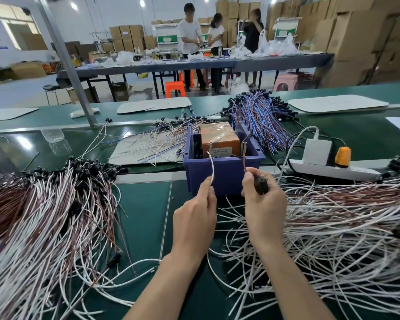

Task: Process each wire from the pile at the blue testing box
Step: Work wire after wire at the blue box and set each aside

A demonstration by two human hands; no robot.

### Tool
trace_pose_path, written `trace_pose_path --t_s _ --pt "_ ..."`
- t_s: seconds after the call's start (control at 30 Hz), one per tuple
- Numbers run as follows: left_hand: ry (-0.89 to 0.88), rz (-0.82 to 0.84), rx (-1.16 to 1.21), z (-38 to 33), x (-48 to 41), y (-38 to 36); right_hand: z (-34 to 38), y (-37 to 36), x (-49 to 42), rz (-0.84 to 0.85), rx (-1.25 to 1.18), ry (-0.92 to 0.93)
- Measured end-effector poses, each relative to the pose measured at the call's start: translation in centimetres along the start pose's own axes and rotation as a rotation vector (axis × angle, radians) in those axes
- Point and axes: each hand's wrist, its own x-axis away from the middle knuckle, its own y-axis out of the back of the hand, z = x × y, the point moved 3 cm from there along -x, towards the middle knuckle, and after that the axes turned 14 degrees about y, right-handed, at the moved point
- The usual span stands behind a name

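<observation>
**Head view.** The blue testing box (224, 172) stands mid-desk on the green desk (143, 204), with an orange unit (218, 139) inside it.

- **Left hand:** The left hand (194, 215) pinches a white wire (212, 168) between thumb and forefinger. The wire rises to the left metal contact (209, 153) at the box's near rim, and its tip touches the contact.
- **Right hand:** The right hand (262, 204) pinches a brown wire (244, 163) at the fingertips and holds a black socket (262, 184) in its curled fingers. The brown wire reaches the right metal contact (244, 146).
- **Wire stock:** A right pile (344, 227) of white and brown wires spreads toward the desk's right edge. A left pile (56, 204) with black sockets lies toward the left edge. A blue-and-brown bundle (259, 118) lies behind the box.
- **Power:** A white power strip (328, 170) lies just right of the box. It carries a white adapter (316, 151) and an orange plug (343, 155).
</observation>
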Motion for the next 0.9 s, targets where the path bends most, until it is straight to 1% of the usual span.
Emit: trace_pose_path --t_s 0.9 --pt "0.022 0.029 0.009 0.27 -0.44 -0.23 0.02 0.01 -0.11 -0.004 -0.001 0.018"
